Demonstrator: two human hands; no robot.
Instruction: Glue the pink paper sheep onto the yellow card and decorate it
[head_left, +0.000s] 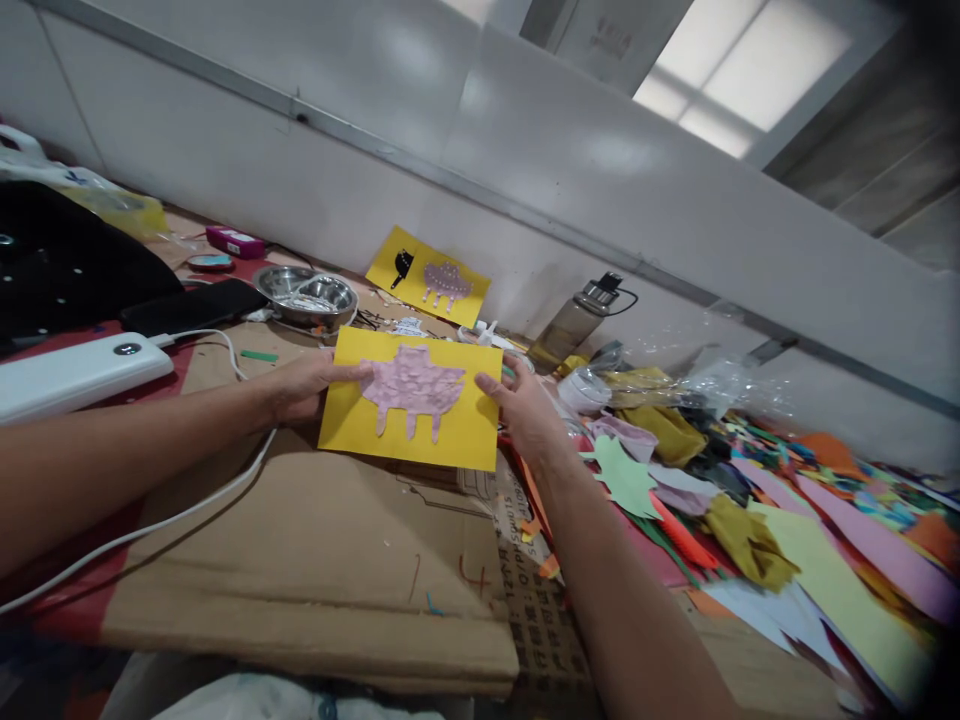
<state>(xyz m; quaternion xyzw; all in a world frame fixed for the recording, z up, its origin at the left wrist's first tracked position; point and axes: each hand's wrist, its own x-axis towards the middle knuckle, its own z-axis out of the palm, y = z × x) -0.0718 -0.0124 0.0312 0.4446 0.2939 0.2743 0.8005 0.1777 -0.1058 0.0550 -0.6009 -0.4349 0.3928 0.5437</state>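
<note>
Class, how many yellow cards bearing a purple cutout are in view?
2. The front card is held between the left hand and right hand; the back card sits behind it, near the wall. Others may be hidden among the scraps.

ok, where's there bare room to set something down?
Front stretch of cardboard, between the white cable (left), held yellow card (behind) and printed strip (right), though a blue scrap lies there. Crowded: the right side, with coloured paper, and along the wall, with the steel dish and bottle.
</note>
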